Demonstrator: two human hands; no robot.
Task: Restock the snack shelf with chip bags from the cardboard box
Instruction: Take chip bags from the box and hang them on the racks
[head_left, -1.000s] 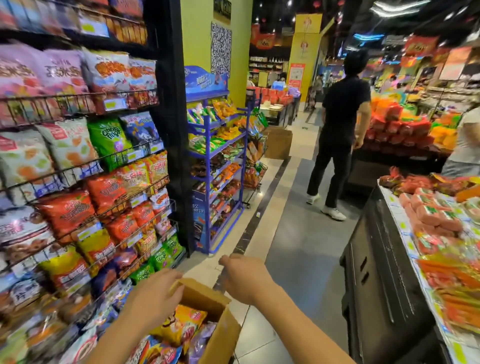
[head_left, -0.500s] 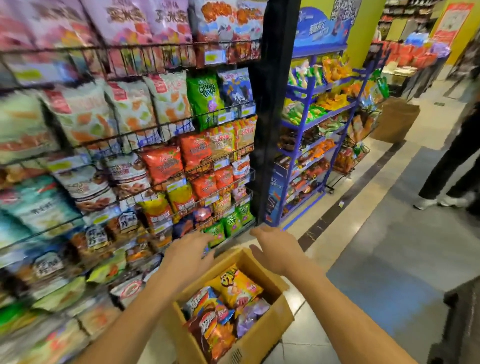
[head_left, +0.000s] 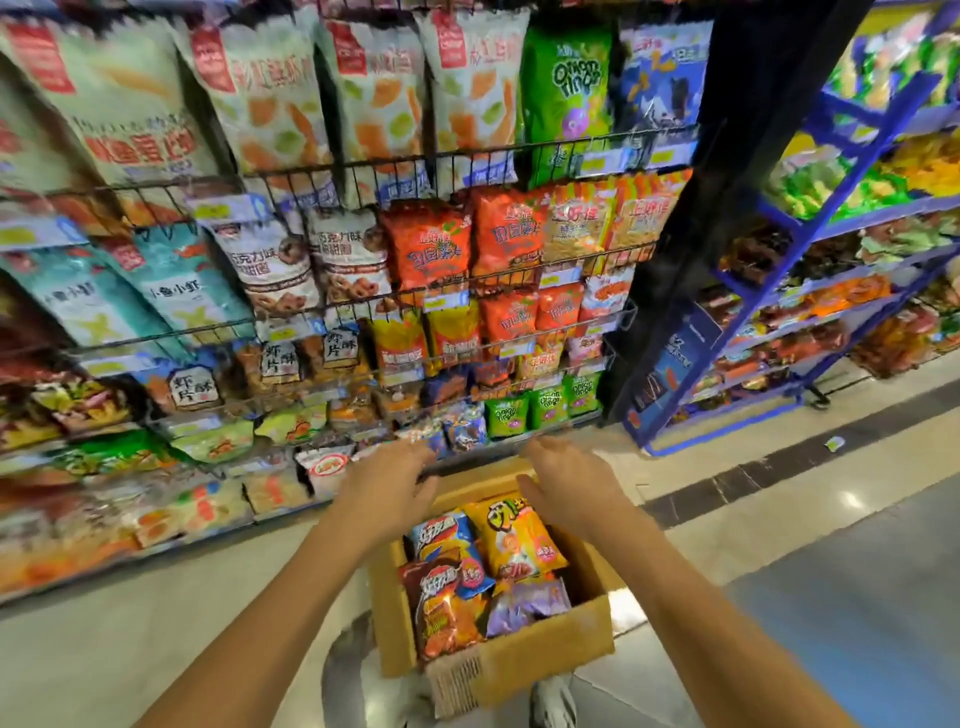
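An open cardboard box (head_left: 524, 667) sits on the floor in front of the wire snack shelf (head_left: 470, 155). Inside lie several chip bags: a yellow one (head_left: 514, 538), a blue one (head_left: 444, 538), a dark red one (head_left: 441, 608) and a purple one (head_left: 530, 603). My left hand (head_left: 392, 488) hovers over the box's far left corner with its fingers spread. My right hand (head_left: 569, 483) hovers over the far right corner, fingers apart, thumb inward. Neither hand holds a bag. The box's far edge is hidden behind my hands.
The shelf tiers are packed with snack bags down to floor level. A black pillar (head_left: 727, 208) separates it from a blue rack (head_left: 779, 317) of snacks on the right. Tiled aisle floor (head_left: 831, 597) lies to the right. My shoe (head_left: 553, 701) shows below the box.
The view turned from the aisle down toward the shelf. The box came lower, and my hands, which gripped its far edge, now hover open above it.
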